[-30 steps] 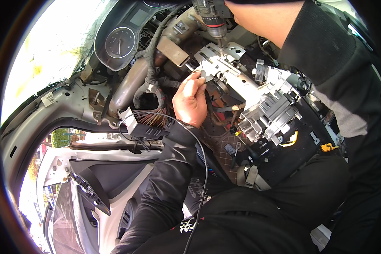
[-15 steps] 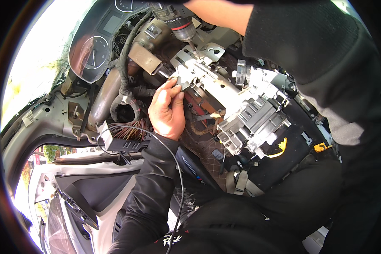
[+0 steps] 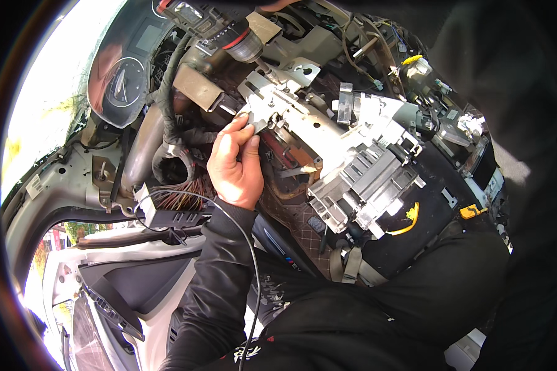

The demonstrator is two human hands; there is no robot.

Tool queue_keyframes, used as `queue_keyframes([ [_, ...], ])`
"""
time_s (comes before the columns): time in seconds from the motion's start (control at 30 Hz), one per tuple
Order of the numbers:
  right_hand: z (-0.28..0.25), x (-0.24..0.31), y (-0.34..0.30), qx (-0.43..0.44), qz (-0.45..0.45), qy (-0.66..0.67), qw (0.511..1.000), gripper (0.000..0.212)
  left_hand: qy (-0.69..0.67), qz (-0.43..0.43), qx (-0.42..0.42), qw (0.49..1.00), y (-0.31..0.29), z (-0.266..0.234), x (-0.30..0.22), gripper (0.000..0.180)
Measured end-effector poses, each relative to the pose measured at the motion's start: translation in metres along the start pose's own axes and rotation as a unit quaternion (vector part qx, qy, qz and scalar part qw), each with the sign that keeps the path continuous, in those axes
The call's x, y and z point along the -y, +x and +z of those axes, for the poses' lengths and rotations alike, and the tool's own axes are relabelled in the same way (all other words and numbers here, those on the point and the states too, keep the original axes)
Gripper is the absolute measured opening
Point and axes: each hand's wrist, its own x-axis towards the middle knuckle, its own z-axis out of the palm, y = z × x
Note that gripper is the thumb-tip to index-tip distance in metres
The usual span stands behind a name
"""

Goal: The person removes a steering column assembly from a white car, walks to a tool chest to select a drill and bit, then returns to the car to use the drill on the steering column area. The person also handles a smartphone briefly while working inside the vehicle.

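Note:
My left hand (image 3: 236, 167) pinches the edge of a metal bracket on the steering column (image 3: 319, 127), thumb and fingers closed together. A power drill (image 3: 226, 37), black with a red ring, slants in from the top, its socket bit (image 3: 269, 71) at the column's upper bracket. Only a sliver of my right hand (image 3: 278, 5) shows at the top edge; its fingers are out of view, and its arm leads to the drill. The column's lower end carries a grey and black switch housing (image 3: 371, 167).
An instrument cluster (image 3: 119, 89) stands at the upper left. A thick black wiring harness (image 3: 166, 93) runs down beside my left hand to a grey connector block (image 3: 161, 213). A thin black cable (image 3: 254, 278) crosses my left sleeve. The open door (image 3: 136, 290) is at the lower left.
The view has shifted, and my right forearm has swung up and out, uncovering wiring at the upper right. The drill is tilted more to the left. My left hand keeps its pinch on the bracket.

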Motion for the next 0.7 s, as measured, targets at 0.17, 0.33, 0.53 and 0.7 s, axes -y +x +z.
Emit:
queue_keyframes([
  [0.17, 0.005, -0.011, 0.01, 0.017, -0.024, 0.022, 0.999, 0.024, 0.006, 0.033, -0.006, 0.999, 0.002, -0.001, -0.001, 0.015],
  [0.33, 0.002, -0.019, 0.022, 0.04, -0.052, 0.045, 0.997, 0.025, 0.01, 0.057, -0.009, 0.998, 0.003, -0.001, -0.004, 0.014],
  [0.53, -0.022, -0.013, 0.022, 0.104, -0.026, 0.075, 0.991, 0.027, 0.005, 0.049, -0.016, 0.999, 0.004, -0.003, -0.008, 0.015],
  [0.7, -0.039, 0.003, 0.015, 0.111, 0.009, 0.079, 0.991, 0.028, 0.054, 0.027, -0.008, 0.998, 0.006, -0.008, -0.019, 0.015],
])
